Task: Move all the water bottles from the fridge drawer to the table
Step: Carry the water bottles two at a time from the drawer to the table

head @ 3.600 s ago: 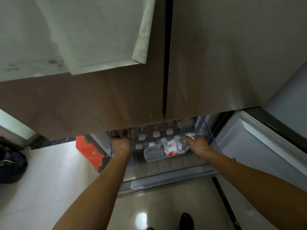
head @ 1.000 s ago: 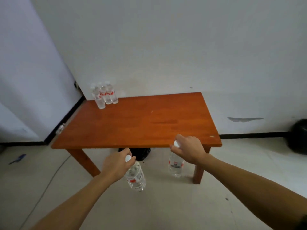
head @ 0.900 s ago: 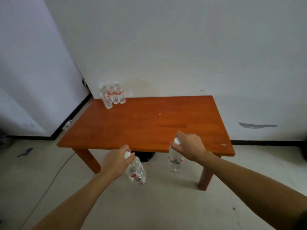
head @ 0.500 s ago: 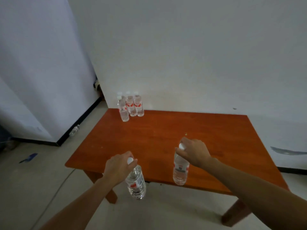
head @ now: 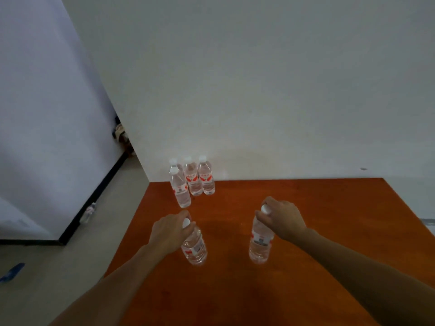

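My left hand [head: 170, 232] grips a clear water bottle [head: 195, 247] by its white cap, and the bottle hangs upright over the orange wooden table [head: 306, 231]. My right hand [head: 283, 217] holds a second water bottle [head: 260, 243] by its cap in the same way, further right. Whether either bottle touches the tabletop I cannot tell. Several more water bottles [head: 191, 182] with red labels stand grouped at the table's far left corner. The fridge drawer is out of view.
A white wall runs behind the table and another wall stands at the left with a black baseboard. One small bottle [head: 87, 212] stands on the floor by that baseboard. A blue object [head: 11, 271] lies on the floor at far left.
I have come closer to the table. Both hands have carried their bottles forward from beyond the table's near edge to above the tabletop, nearer the grouped bottles.
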`<state>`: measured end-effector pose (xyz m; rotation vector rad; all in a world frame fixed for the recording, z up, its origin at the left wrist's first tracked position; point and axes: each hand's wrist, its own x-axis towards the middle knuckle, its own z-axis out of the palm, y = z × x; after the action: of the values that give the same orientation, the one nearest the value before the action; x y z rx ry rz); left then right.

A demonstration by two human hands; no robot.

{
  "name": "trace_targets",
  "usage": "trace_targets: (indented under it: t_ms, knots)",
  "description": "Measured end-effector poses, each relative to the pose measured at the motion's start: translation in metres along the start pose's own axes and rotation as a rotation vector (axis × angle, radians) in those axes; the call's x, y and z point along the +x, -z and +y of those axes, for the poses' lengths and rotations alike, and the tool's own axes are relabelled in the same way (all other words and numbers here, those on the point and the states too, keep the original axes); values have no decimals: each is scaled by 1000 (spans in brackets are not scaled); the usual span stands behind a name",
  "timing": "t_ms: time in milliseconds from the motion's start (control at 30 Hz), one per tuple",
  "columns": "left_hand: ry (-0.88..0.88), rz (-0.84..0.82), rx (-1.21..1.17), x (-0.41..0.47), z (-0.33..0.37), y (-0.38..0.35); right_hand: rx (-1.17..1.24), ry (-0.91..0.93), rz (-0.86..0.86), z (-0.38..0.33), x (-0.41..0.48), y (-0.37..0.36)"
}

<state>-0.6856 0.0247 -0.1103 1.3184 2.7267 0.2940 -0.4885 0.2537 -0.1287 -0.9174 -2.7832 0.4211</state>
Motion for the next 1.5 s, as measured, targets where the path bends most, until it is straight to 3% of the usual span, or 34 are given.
trace_targets:
  t_ms: [567,833,1233,1500]
  knots:
    - [-278,-94,146,254,-56,-6,185,-71,-22,-34,260,-68]
    - [-491,-166,229,318,-80,-20,118,-149,-102,-46,316,-95]
    - [-520,-171,30,333,-114,-38,166,-240,-90,-69,322,-116]
    - [-563,-8,-9,312,-74,6,186,-372,-199,-61,263,-76]
